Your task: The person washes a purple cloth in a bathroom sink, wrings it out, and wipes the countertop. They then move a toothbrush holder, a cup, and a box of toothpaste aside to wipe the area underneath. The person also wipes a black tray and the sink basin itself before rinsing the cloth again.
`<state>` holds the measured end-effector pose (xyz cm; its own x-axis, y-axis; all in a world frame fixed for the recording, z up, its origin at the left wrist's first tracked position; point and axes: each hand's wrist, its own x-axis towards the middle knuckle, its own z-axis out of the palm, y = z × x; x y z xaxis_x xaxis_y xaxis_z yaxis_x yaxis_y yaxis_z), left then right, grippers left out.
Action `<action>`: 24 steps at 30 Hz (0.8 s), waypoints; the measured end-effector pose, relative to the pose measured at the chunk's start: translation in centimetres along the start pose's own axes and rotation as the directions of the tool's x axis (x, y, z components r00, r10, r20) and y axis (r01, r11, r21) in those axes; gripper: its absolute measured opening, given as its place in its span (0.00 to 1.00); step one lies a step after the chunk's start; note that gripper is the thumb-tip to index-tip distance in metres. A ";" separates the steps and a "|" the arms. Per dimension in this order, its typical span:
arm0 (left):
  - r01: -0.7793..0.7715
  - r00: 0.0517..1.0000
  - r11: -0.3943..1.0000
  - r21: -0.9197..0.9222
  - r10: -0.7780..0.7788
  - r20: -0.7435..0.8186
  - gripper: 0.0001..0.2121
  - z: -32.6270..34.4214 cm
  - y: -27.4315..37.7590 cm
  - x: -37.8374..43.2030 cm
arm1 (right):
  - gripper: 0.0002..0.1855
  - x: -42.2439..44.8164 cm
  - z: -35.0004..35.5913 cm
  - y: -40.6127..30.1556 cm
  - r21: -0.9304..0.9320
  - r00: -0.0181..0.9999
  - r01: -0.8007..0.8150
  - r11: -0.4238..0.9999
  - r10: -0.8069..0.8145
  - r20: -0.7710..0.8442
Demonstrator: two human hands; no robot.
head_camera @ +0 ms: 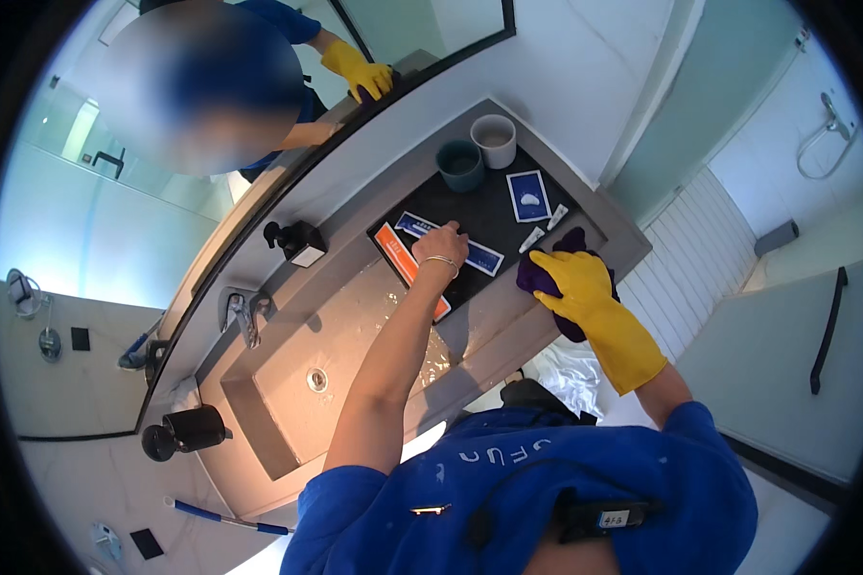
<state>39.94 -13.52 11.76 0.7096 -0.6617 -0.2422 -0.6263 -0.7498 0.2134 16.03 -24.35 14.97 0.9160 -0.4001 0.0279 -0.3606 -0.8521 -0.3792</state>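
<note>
My bare left hand (pixel 442 246) is on a blue-and-white packet (pixel 483 257) that lies on a black tray (pixel 431 198); its fingers are partly hidden. Beside it lies an orange packet (pixel 397 251), reaching over the tray's edge towards the basin. My right hand (pixel 579 284), in a yellow rubber glove, grips a dark purple cloth (pixel 572 329) at the front edge of the stone washbasin. Two small white tubes (pixel 531 238) and a blue packet (pixel 528 197) lie at the tray's right part. A teal cup (pixel 460 166) and a white cup (pixel 494 141) stand at its back.
The basin (pixel 288 381) holds wet patches and a round drain (pixel 317 379). Along its back are a chrome faucet (pixel 243 316) and a black pump dispenser (pixel 296 243). A large mirror hangs above. A black hairdryer (pixel 187 430) is at the left; a glass shower partition (pixel 712 100) stands right.
</note>
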 end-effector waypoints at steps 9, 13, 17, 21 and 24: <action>0.179 0.942 0.830 -0.528 -0.299 -0.151 0.23 3.1 -3.8 0.4 | 0.31 -1.6 -1.5 0.3 0.849 0.926 0.017 0.529 0.313 -0.213; 0.098 0.955 0.244 -0.965 -0.296 0.022 0.29 2.5 -4.6 -1.5 | 0.30 -2.2 -2.0 -0.4 0.990 0.916 0.138 0.014 0.379 -0.133; 0.080 0.988 0.048 -0.996 -0.134 0.073 0.26 1.1 -4.9 -5.5 | 0.31 0.5 -5.4 -5.8 0.962 0.947 0.273 -0.027 0.183 -0.263; -0.165 0.986 0.066 -0.984 0.045 -0.162 0.12 -1.4 -3.2 -9.8 | 0.38 4.1 -5.2 -13.8 0.736 0.914 0.347 0.581 -0.035 -0.403; -0.205 0.971 -0.253 -0.945 -0.175 -0.164 0.12 -5.1 -3.7 -11.8 | 0.31 4.5 -1.9 -16.7 0.682 0.917 0.368 0.633 -0.124 -0.379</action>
<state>35.53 -2.96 18.60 0.8513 -0.5115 -0.1170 0.3179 0.3254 0.8905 25.82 -12.61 23.20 0.8182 -0.3889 0.4234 0.2282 -0.4564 -0.8600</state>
